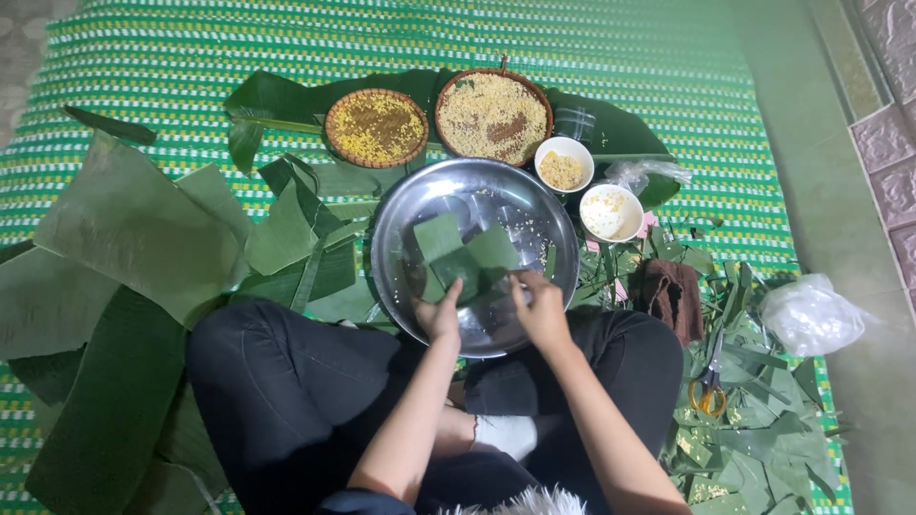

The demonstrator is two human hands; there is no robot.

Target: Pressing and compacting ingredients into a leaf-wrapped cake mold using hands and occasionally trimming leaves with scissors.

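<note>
A person sits on a green mat (592,57) with legs crossed. A big metal tray (534,205) lies in front of the knees. Green leaf pieces (465,253) lie in the tray, one on top of another.

The left hand (439,315) rests on the near left edge of the leaf pieces. Its thumb sticks up and touches a leaf. The other fingers are under the hand, so I cannot tell how they sit.

The right hand (540,307) is at the near right edge of the leaf pieces. Its fingers are close together and pinch the edge of a leaf.

Behind the tray are two round baskets. The left basket (376,127) holds yellow and brown grains. The right basket (493,115) holds pale grains. Just beside them are two white bowls. The far bowl (564,164) holds yellow bits. The near bowl (611,212) touches the tray rim.

Big leaves (134,229) lie on the left of the person. On the right are leaf scraps (754,420), a brown cloth (671,294), scissors (708,389) with orange handles, and a clear bag (811,315).
</note>
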